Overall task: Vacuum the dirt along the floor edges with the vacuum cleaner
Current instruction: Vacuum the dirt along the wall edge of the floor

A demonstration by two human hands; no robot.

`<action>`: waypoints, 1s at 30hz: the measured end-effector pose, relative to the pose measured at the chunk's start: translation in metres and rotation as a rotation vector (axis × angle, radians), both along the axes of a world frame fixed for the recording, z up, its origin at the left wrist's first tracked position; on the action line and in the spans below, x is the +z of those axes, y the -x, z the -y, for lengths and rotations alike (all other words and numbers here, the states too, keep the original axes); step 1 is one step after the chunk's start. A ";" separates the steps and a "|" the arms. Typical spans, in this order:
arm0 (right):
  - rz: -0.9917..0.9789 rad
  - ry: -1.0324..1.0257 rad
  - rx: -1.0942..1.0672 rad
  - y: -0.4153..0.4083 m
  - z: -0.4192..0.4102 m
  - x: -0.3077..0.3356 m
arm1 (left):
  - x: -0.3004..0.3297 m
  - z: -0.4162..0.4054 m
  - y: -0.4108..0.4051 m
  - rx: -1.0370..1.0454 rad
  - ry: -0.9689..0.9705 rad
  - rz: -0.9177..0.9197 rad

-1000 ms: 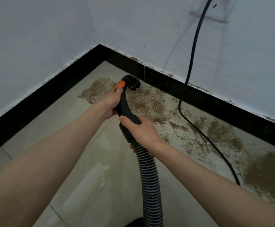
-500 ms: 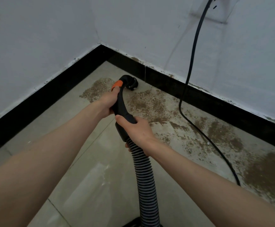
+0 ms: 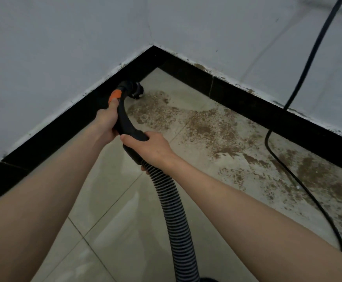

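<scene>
I hold a black vacuum handle (image 3: 126, 121) with an orange button. My left hand (image 3: 107, 124) grips its upper part, thumb by the button. My right hand (image 3: 150, 147) is closed around its lower end, where the ribbed grey hose (image 3: 174, 216) begins. The nozzle (image 3: 135, 90) sits on the floor close to the left skirting, near the corner. Brown dirt (image 3: 202, 127) is spread over the tiles to the right of the nozzle and along the right wall's edge.
Black skirting (image 3: 64, 127) runs under two white walls that meet at a corner (image 3: 152, 50). A black power cord (image 3: 300, 82) hangs down the right wall and trails over the dirty floor toward the lower right. Pale tiles (image 3: 109, 210) lie below my arms.
The nozzle has moved left across the dirt patch toward the left skirting and the corner. The view has shifted with it. Both hands keep the same grip.
</scene>
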State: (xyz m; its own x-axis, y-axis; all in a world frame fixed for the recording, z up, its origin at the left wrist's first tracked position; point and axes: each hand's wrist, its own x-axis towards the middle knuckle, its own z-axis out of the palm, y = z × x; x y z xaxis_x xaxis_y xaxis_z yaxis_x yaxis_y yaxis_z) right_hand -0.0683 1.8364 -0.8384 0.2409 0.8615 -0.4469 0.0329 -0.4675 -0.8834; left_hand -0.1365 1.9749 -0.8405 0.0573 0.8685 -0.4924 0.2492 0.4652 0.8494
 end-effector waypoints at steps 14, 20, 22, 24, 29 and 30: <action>-0.021 0.024 -0.114 -0.016 -0.007 -0.017 | -0.019 -0.013 -0.030 -0.096 0.030 0.000; -0.023 0.012 -0.134 -0.036 -0.002 -0.023 | -0.026 -0.012 -0.049 -0.140 0.062 0.029; -0.026 0.009 -0.144 -0.042 0.001 -0.025 | -0.028 -0.011 -0.058 -0.130 0.032 0.002; -0.031 0.004 -0.163 -0.049 0.002 -0.027 | -0.029 -0.010 -0.067 -0.127 0.007 -0.013; -0.030 0.001 -0.185 -0.065 0.000 -0.028 | -0.032 -0.012 -0.088 -0.156 -0.007 -0.023; -0.044 0.000 -0.191 -0.067 0.000 -0.028 | -0.031 -0.012 -0.092 -0.165 -0.007 -0.024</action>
State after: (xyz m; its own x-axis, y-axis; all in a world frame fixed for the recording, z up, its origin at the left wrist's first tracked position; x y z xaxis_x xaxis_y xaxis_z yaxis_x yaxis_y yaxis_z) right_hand -0.0010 1.8368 -0.8661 0.3805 0.8019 -0.4606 -0.0952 -0.4614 -0.8821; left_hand -0.0449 1.9874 -0.8718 0.1877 0.8518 -0.4891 0.3422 0.4100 0.8455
